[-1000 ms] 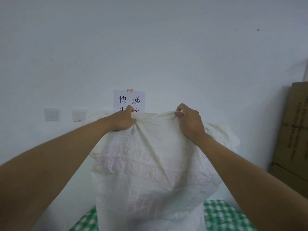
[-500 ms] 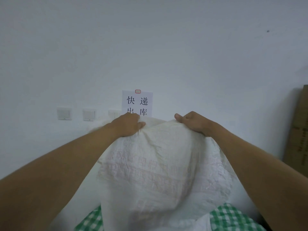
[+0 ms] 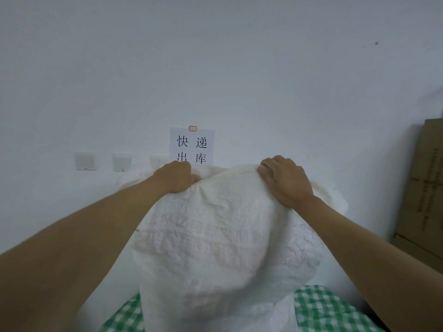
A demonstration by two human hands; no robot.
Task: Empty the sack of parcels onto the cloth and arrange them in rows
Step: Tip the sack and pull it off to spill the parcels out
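Atop the sack [image 3: 215, 236], both hands' fingers [image 3: 266, 167] grip its fabric

I have both bare forearms stretched forward, converging toward twelve o'clock. My left hand [image 3: 176, 177] sits at eleven o'clock, fingers curled into a gripping fist, knuckles up. My right hand [image 3: 285, 179] sits at one o'clock, fingers hooked over, pinching.

I can see a green-and-white checked cloth [image 3: 321, 307] covering the surface at the bottom of my view, showing in two patches, lower left and lower right. A bulky white woven sack [image 3: 215, 248] stands on it between those patches, its lower folds spilling over the checks. What lies beneath the cloth I cannot tell
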